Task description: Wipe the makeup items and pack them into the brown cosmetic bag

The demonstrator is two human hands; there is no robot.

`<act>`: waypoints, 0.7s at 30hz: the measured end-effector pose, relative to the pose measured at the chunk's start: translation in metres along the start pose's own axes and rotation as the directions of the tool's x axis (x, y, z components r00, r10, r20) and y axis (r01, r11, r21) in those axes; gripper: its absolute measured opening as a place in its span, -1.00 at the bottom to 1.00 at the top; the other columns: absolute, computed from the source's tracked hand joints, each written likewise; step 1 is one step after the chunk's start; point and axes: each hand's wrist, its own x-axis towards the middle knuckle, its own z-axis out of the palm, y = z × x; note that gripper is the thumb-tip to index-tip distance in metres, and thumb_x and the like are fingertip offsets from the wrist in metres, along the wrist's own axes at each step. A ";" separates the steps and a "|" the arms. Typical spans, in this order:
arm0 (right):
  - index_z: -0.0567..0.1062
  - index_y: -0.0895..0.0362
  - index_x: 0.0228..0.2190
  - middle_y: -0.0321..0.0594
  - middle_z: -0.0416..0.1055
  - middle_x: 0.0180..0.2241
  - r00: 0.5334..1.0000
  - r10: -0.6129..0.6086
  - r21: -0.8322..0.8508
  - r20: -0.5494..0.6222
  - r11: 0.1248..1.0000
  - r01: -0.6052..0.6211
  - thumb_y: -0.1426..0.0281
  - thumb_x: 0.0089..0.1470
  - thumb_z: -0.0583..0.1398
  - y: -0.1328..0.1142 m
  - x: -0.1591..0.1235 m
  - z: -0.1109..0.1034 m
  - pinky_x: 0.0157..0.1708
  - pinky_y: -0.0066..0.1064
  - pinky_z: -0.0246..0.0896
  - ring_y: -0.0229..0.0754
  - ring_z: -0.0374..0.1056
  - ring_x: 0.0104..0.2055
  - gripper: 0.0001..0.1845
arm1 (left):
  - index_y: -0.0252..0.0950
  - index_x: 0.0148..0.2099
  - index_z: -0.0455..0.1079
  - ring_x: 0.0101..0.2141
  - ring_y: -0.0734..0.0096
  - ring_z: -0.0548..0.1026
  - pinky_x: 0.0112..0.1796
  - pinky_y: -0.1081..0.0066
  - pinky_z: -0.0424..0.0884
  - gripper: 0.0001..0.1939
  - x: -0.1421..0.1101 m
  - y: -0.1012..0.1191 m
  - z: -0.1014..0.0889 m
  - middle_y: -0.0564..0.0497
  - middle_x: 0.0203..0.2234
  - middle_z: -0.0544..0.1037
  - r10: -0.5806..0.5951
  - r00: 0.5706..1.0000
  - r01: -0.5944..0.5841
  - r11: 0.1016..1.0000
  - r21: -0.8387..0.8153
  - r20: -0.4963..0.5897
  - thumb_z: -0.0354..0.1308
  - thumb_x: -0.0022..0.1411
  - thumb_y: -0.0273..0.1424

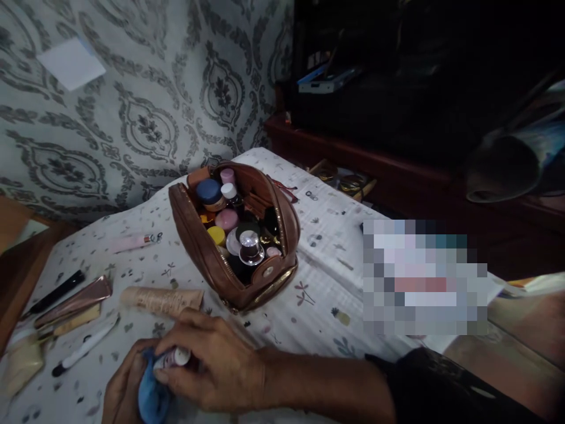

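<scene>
Right hand [216, 360]: thumb and fingers closed about a small white cylinder [179, 357], held at the near edge against a blue cloth [153, 396]. Left hand [120, 383]: fingers curled round the cloth, their far side hidden. Just beyond the hands, a beige tube [154, 299] lies flat; farther and to the right, a brown bag [195, 238] stands unzipped, filled with jars and bottles. At left, a white brush [88, 345] lies near a rose-coloured tube [75, 300] on the printed sheet [304, 330].
</scene>
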 end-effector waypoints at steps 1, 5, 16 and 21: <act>0.54 0.13 -0.13 -0.18 0.51 -0.22 0.999 0.020 0.037 -0.027 0.999 -0.019 0.27 0.14 0.27 -0.001 0.001 -0.001 -0.06 -0.43 0.32 -0.20 0.41 -0.14 -0.72 | -0.23 -0.27 0.47 -0.41 0.30 0.50 -0.39 0.45 0.44 -0.48 0.002 0.002 -0.001 0.06 -0.44 0.59 -0.025 1.000 0.025 0.999 -0.039 -0.004 0.16 0.14 0.15; 0.56 0.14 -0.21 -0.24 0.47 -0.28 0.990 0.138 0.197 -0.011 0.971 -0.133 0.24 0.03 0.35 0.000 0.003 0.002 -0.19 -0.45 0.32 -0.26 0.38 -0.28 -0.70 | -0.24 -0.37 0.46 -0.53 0.30 0.44 -0.47 0.39 0.44 -0.37 0.015 0.000 -0.010 0.06 -0.57 0.53 -0.074 0.985 0.081 0.996 -0.041 0.154 0.22 -0.07 0.26; 0.48 0.17 -0.21 -0.29 0.41 -0.38 0.979 0.187 0.105 0.086 0.975 -0.195 0.18 0.19 0.23 -0.011 -0.001 -0.001 -0.35 -0.48 0.27 -0.28 0.33 -0.36 -0.71 | -0.23 -0.33 0.41 -0.61 0.42 0.28 -0.60 0.46 0.25 -0.50 -0.009 0.008 0.000 0.11 -0.66 0.34 0.019 0.960 0.031 0.984 -0.173 0.278 0.10 0.21 0.13; 0.40 0.16 -0.19 -0.24 0.45 -0.34 0.995 0.097 0.186 -0.024 0.978 -0.091 0.12 0.27 0.15 -0.040 0.001 -0.016 -0.33 -0.45 0.32 -0.26 0.41 -0.34 -0.67 | -0.26 -0.30 0.36 -0.59 0.47 0.29 -0.55 0.50 0.25 -0.50 -0.007 0.005 -0.003 0.12 -0.63 0.36 0.081 0.905 -0.014 0.987 -0.159 0.418 0.12 0.21 0.12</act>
